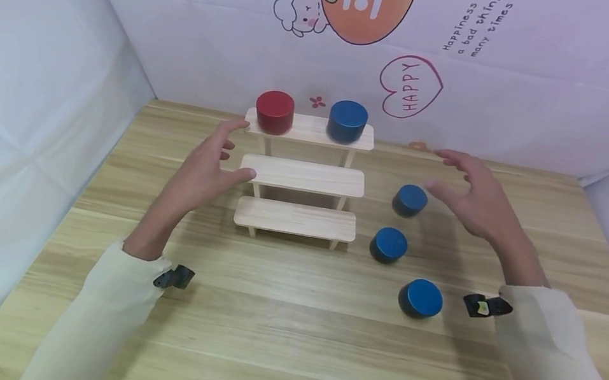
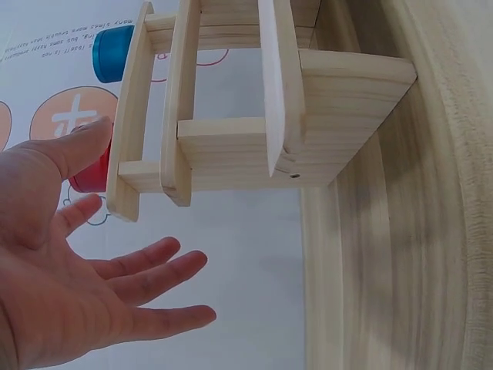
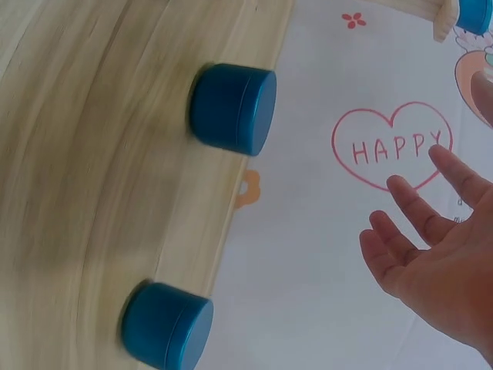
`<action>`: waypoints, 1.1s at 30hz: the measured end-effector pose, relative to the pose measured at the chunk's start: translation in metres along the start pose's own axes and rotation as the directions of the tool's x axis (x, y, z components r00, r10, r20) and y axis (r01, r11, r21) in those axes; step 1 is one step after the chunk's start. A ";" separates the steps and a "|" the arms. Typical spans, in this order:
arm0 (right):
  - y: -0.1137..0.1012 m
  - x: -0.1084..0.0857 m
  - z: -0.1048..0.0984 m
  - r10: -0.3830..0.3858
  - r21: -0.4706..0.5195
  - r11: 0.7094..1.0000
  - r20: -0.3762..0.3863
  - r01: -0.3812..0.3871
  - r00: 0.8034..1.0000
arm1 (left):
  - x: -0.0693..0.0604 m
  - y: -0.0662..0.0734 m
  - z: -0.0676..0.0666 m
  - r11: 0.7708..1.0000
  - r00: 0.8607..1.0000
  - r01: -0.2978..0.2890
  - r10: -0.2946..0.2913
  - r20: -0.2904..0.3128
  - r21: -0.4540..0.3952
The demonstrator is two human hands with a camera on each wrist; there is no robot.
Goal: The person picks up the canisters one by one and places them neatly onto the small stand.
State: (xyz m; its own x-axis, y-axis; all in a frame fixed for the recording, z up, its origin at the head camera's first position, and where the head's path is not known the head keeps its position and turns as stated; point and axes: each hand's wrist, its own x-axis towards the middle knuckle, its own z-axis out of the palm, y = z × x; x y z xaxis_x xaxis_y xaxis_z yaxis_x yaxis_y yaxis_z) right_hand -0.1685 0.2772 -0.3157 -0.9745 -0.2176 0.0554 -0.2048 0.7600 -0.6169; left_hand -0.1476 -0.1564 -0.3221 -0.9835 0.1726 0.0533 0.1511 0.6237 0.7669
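A three-tier wooden shelf (image 1: pixel 302 175) stands on the table, with a red round tin (image 1: pixel 275 113) at the left of its top tier and a blue round tin (image 1: pixel 347 122) at the right. My left hand (image 1: pixel 200 167) is just left of the shelf, fingers spread and holding nothing. Its thumb overlaps the red tin in the left wrist view; contact cannot be told. To the right of the shelf, three more tins sit on the tabletop: a far one (image 1: pixel 409 201), a middle one (image 1: pixel 389 245) and a near one (image 1: pixel 420 298). My right hand (image 1: pixel 479 197) hovers beside the far tin, loosely spread, holding nothing.
Behind the shelf hangs a white printed cloth (image 1: pixel 215 31) with a red heart drawing (image 1: pixel 411 87). White cloth walls (image 1: pixel 20 114) close off the left and right sides. Light wood tabletop (image 1: pixel 273 340) stretches toward me in front of the shelf.
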 end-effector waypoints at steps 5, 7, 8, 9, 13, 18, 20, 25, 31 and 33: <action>0.009 -0.002 -0.005 0.020 -0.020 1.000 -0.006 -0.020 1.000 | -0.004 0.000 0.001 1.000 1.000 -0.005 0.005 0.009 0.007; 0.012 -0.003 -0.006 0.028 -0.018 0.999 -0.008 -0.028 1.000 | -0.006 0.000 0.001 1.000 1.000 -0.011 0.011 0.005 0.019; 0.014 -0.003 -0.007 0.027 -0.017 0.999 -0.012 -0.027 1.000 | -0.007 0.000 0.001 1.000 1.000 -0.012 0.012 0.001 0.024; 0.016 -0.004 -0.008 0.027 -0.012 1.000 -0.016 -0.027 1.000 | -0.008 0.000 0.001 0.999 1.000 -0.012 0.012 -0.001 0.030; 0.024 -0.007 -0.011 0.010 0.000 1.000 -0.029 -0.010 1.000 | -0.011 0.001 0.001 0.999 1.000 -0.008 0.008 -0.003 0.045; 0.033 -0.012 -0.013 -0.004 0.014 1.000 -0.035 0.004 0.999 | -0.016 -0.001 0.001 1.000 1.000 -0.002 0.002 0.003 0.031; 0.037 -0.015 -0.015 -0.001 0.020 1.000 -0.037 0.001 0.999 | -0.017 -0.003 0.001 1.000 1.000 0.000 0.000 0.009 0.023; 0.048 -0.018 -0.019 0.018 0.013 1.000 -0.041 -0.017 0.999 | -0.019 -0.006 0.002 1.000 1.000 0.012 -0.013 0.023 0.018; 0.060 -0.022 -0.025 0.040 -0.013 0.999 -0.038 -0.041 0.998 | -0.018 -0.008 0.004 0.999 1.000 0.003 -0.004 0.027 0.034; 0.063 -0.024 -0.027 0.043 -0.022 0.999 -0.039 -0.044 0.998 | -0.017 -0.008 0.005 0.999 1.000 -0.001 0.000 0.026 0.035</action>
State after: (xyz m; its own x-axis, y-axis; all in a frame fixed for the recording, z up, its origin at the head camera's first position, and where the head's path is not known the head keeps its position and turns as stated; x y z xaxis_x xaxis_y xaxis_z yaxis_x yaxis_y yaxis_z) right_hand -0.1605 0.3466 -0.3345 -0.9853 -0.1603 0.0595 -0.1635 0.7824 -0.6009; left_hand -0.1314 -0.1610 -0.3321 -0.9807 0.1919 0.0367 0.1550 0.6498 0.7442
